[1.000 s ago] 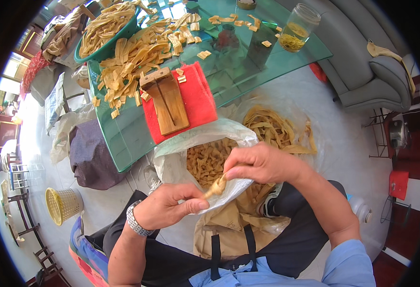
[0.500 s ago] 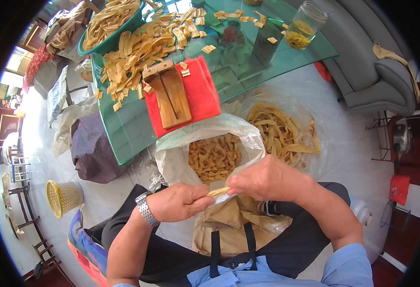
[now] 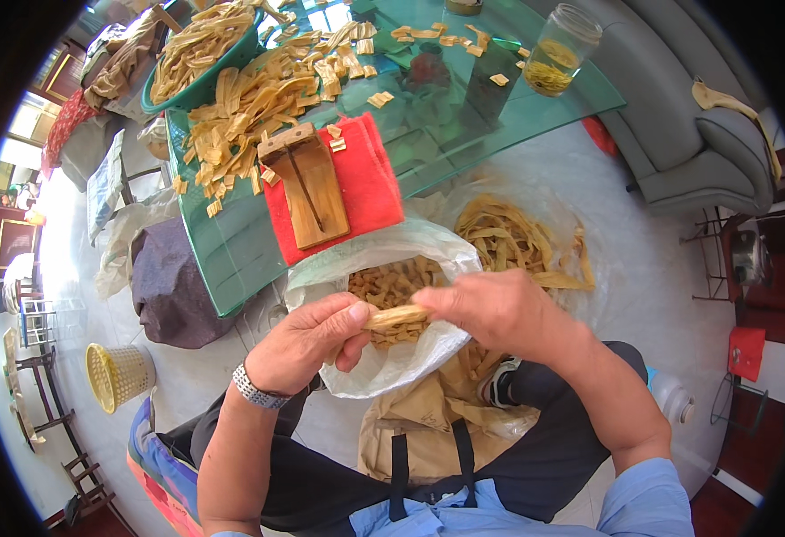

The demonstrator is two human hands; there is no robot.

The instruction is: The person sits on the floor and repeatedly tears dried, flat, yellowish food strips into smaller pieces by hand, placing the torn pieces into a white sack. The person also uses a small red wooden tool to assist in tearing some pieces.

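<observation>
Both hands grip one short tan strip (image 3: 397, 316) held level over a white plastic bag (image 3: 383, 367). My left hand (image 3: 307, 340) pinches its left end with thumb and fingers; a metal watch sits on that wrist. My right hand (image 3: 495, 309) closes on its right end. The bag's mouth is open and holds several small tan cut pieces (image 3: 388, 282). The bag rests in front of my knees, beside the edge of a green glass table (image 3: 231, 259).
On the table lie a red cloth (image 3: 370, 183) with a wooden cutting block (image 3: 307, 188), a heap of tan strips (image 3: 258, 98), a green bowl (image 3: 200, 85) of strips and a glass jar (image 3: 562, 49). More long strips (image 3: 509, 237) lie on floor plastic. A yellow basket (image 3: 115, 376) and grey sofa (image 3: 705, 134) stand nearby.
The hands have come lower and closer together on the strip above the bag. The view has shifted a little; the bag's mouth now shows more pieces.
</observation>
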